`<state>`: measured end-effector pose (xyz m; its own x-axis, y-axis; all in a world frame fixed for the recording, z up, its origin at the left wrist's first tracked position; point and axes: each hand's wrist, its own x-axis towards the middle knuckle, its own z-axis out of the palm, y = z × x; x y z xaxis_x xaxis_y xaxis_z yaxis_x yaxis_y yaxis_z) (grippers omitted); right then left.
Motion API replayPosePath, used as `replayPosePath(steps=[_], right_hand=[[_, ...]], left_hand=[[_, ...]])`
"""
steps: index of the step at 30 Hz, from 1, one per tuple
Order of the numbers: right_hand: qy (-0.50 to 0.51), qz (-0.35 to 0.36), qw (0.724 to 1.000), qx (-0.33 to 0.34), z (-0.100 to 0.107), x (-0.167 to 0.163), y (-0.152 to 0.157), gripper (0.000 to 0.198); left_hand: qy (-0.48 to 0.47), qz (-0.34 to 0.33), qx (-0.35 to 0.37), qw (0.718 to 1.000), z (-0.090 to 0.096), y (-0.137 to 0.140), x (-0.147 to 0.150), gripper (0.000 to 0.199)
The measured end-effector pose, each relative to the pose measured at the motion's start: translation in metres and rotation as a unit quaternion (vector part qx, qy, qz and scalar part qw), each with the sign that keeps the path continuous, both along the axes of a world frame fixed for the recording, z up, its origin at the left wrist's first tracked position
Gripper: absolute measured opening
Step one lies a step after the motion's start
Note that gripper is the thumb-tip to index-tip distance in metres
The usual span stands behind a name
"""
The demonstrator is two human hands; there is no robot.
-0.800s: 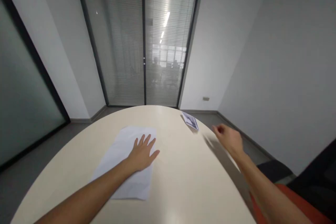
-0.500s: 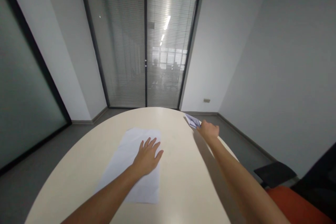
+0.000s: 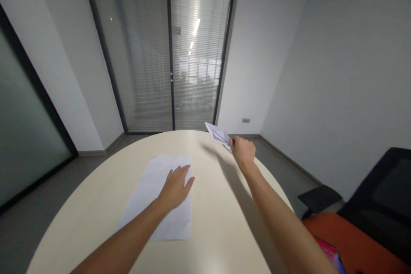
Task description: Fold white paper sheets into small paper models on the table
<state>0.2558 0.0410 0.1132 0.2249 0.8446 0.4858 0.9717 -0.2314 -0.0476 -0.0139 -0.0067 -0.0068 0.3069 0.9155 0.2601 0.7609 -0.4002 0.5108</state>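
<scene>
My left hand (image 3: 175, 190) lies flat on a white sheet of paper (image 3: 173, 227), fingers stretched out near its right edge. Out toward the table's far right side, my right hand (image 3: 243, 150) is closed on a folded white paper plane (image 3: 218, 133). Its fingers pinch the near end, and the pointed end is turned to the far left, raised above the tabletop. A small bit of white paper shows just below the plane by the fingers; whether it is part of the plane I cannot tell.
The round cream table (image 3: 93, 209) bears the sheet. An office chair with an orange seat (image 3: 349, 233) and black armrest (image 3: 319, 199) stands at the right, with a colourful flat object (image 3: 329, 251) on the seat. Glass panels with blinds (image 3: 141, 64) stand beyond the table.
My right hand has lifted the paper plane off the table's far right edge and moved it up and left. My left hand stays on the sheet. The view has turned slightly right.
</scene>
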Motion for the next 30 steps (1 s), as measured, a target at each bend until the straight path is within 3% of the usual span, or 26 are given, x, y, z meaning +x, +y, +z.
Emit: replayPosePath(steps=[2,4,8,11,15,17,20,24,27,30], right_hand=[[-0.007,0.06,0.998,0.018,0.001,-0.016,-0.015,0.034],[-0.019,0.12,0.993,0.014,-0.002,-0.034,-0.03,0.032],[-0.033,0.209,0.977,-0.008,-0.022,-0.065,-0.054,0.029],[-0.047,0.272,0.961,0.01,-0.038,-0.079,-0.065,0.029],[-0.043,0.324,0.944,0.055,-0.049,-0.084,-0.071,0.03],[-0.02,0.345,0.935,0.081,-0.052,-0.083,-0.072,0.028],[0.053,0.399,0.906,0.133,-0.058,-0.082,-0.076,0.025],[0.177,0.435,0.864,0.181,-0.07,-0.085,-0.084,0.026],[0.203,0.472,0.842,0.165,-0.077,-0.088,-0.089,0.021],[0.153,0.553,0.81,0.118,-0.078,-0.091,-0.09,0.022]], left_hand=[[-0.092,0.004,-0.014,0.996,0.003,0.002,0.001,0.064],[-0.232,0.017,-0.07,0.97,0.011,0.006,0.0,0.074],[-0.484,0.097,-0.178,0.851,0.033,0.012,-0.005,0.09],[-0.555,0.139,-0.217,0.791,0.044,0.013,-0.011,0.085],[-0.569,0.13,-0.257,0.77,0.044,0.009,-0.017,0.044],[-0.572,0.116,-0.258,0.77,0.042,0.004,-0.017,0.033],[-0.595,0.104,-0.239,0.76,0.041,-0.005,-0.016,0.029],[-0.653,0.039,-0.245,0.716,0.04,-0.015,-0.018,0.022],[-0.673,0.008,-0.26,0.693,0.038,-0.021,-0.02,0.017],[-0.672,0.031,-0.253,0.696,0.036,-0.025,-0.02,0.016]])
